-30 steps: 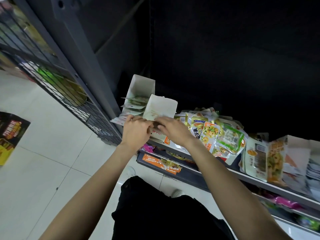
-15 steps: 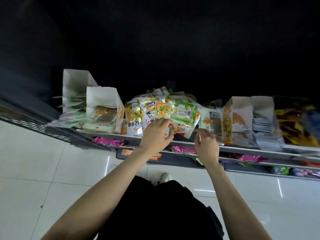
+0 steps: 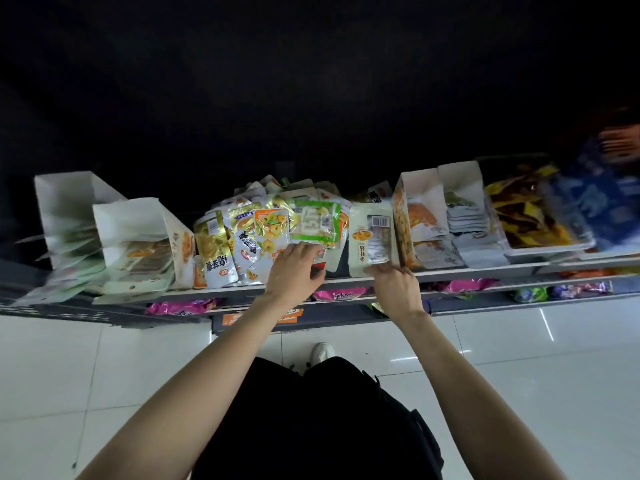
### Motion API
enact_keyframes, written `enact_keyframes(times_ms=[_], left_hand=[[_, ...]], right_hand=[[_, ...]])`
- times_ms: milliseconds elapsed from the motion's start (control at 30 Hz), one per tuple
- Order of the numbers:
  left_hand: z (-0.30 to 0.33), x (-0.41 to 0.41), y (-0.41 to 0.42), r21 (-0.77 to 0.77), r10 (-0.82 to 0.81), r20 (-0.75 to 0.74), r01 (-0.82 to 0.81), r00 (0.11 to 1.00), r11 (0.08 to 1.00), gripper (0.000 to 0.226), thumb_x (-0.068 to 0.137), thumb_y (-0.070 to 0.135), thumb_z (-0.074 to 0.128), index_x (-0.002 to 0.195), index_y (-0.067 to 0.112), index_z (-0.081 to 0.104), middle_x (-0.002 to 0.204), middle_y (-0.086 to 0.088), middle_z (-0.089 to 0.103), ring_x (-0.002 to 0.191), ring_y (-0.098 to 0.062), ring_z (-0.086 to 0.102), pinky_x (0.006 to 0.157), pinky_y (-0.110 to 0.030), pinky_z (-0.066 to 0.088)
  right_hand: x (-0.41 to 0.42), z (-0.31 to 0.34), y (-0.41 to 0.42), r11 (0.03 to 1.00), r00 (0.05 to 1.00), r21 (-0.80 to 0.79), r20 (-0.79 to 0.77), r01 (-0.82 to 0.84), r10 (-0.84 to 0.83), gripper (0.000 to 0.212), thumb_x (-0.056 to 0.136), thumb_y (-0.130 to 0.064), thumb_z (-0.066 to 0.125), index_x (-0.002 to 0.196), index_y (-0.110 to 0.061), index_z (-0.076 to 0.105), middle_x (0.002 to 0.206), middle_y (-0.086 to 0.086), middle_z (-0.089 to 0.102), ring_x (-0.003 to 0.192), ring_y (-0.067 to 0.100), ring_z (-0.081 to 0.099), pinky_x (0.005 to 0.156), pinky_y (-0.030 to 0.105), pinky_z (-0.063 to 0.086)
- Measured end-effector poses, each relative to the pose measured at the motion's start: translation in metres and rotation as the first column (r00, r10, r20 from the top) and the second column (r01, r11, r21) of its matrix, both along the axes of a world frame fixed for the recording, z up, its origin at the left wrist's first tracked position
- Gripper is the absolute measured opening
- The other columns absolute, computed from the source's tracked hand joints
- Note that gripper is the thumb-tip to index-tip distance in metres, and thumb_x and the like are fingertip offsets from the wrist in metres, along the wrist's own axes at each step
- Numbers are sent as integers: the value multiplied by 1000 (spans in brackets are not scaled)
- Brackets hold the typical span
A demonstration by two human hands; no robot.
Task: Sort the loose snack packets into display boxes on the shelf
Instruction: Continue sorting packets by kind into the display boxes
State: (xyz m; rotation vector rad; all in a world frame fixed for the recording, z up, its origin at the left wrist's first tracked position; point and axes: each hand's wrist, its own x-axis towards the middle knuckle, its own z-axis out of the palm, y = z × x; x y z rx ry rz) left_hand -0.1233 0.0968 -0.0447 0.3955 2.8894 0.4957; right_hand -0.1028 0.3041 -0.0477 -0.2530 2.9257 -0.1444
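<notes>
The shelf (image 3: 346, 284) runs side to side just ahead of both hands, and most of its middle stretch is taken by the heap of loose snack packets (image 3: 266, 237), which begins at the left fingers and climbs away from them toward the dark back. Left of those fingers stand two white display boxes (image 3: 138, 237), partly filled; right of the right fingers stand more display boxes, the nearest an orange-printed box (image 3: 420, 223) with flat packets stacked in it. Between heap and that box, a pale packet with a barcode (image 3: 370, 237) stands upright, its long axis running straight away from the fingers, its right edge touching or nearly touching the box's wall. The right hand (image 3: 394, 289) is clearly the nearer one: its fingers (image 3: 382, 268) curl at the packet's bottom edge and seem to pinch it, though the contact itself is partly hidden. The left hand (image 3: 294, 271) lies on the near edge of the heap, fingers bent down over the packets; whether they actually grasp one I cannot tell. Judging from this, the pale packet need only travel a short way rightward from the right fingers to enter the orange-printed box, kept upright to slip in.
</notes>
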Motion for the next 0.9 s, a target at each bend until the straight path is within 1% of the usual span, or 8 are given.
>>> enact_keyframes(times_ms=[67, 233, 433, 533, 633, 733, 833, 900], left_hand=[[1, -2, 20, 34, -88, 103, 85, 991, 996, 54, 90, 43, 56, 138, 23, 40, 133, 1, 52, 120, -18, 49, 100, -33, 41], [-8, -14, 63, 99, 114, 440, -174, 891, 980, 54, 93, 47, 50, 137, 18, 36, 116, 2, 65, 81, -19, 64, 65, -30, 51], [-4, -19, 76, 316, 271, 309, -368, 912, 875, 31, 89, 24, 64, 118, 29, 54, 98, 7, 68, 76, -10, 61, 60, -25, 51], [18, -23, 73, 540, 215, 404, -422, 889, 729, 26, 88, 17, 64, 111, 27, 60, 86, 6, 64, 76, -10, 59, 64, -18, 47], [42, -22, 60, 678, 117, 469, -442, 875, 587, 21, 88, 15, 63, 107, 25, 63, 82, 5, 61, 86, -13, 60, 77, -20, 46], [66, -15, 34, 689, 83, 332, -301, 940, 660, 25, 95, 25, 55, 119, 25, 58, 103, 10, 60, 96, -4, 57, 78, -13, 43], [89, -3, -4, 639, 105, 147, -176, 984, 749, 39, 92, 37, 56, 129, 38, 46, 123, 17, 45, 109, 6, 47, 81, -1, 36], [105, 4, -31, 639, 63, 180, -165, 982, 752, 46, 85, 43, 61, 128, 42, 44, 129, 20, 46, 116, 10, 43, 89, -3, 33]], right_hand=[[0, 5, 5, 1000, 1000, 25, -18, 19, -19, 38, 56, 3, 77, 81, -25, 76, 66, 2, 70, 60, 22, 67, 60, 27, 54], [-1, 4, 6, 993, 999, -114, -13, 40, -41, 32, 79, 0, 64, 102, -22, 71, 89, 7, 72, 81, 28, 69, 73, 33, 53], [-1, -3, 5, 960, 988, -275, -124, 55, -92, 31, 78, -18, 71, 109, -15, 66, 100, 7, 69, 95, 31, 63, 77, 39, 53], [-4, 3, 5, 958, 962, -268, -222, 99, -162, 39, 67, -16, 81, 102, -12, 64, 91, 7, 65, 85, 30, 61, 71, 37, 53], [-9, 23, 5, 938, 894, -326, -377, 115, -241, 21, 72, -6, 77, 88, -11, 65, 83, 6, 67, 78, 26, 63, 62, 33, 55], [-9, 56, 11, 919, 815, -390, -514, 57, -268, 3, 83, -8, 67, 86, -9, 68, 72, 3, 69, 61, 18, 63, 54, 23, 48], [-6, 95, 10, 817, 862, -572, -375, 74, -341, 15, 90, -16, 63, 99, -5, 67, 73, 0, 68, 51, 12, 58, 41, 19, 43], [-7, 115, -2, 666, 932, -727, -104, 167, -347, 22, 89, -19, 65, 107, -5, 65, 89, -4, 68, 66, 3, 62, 51, 19, 51]])
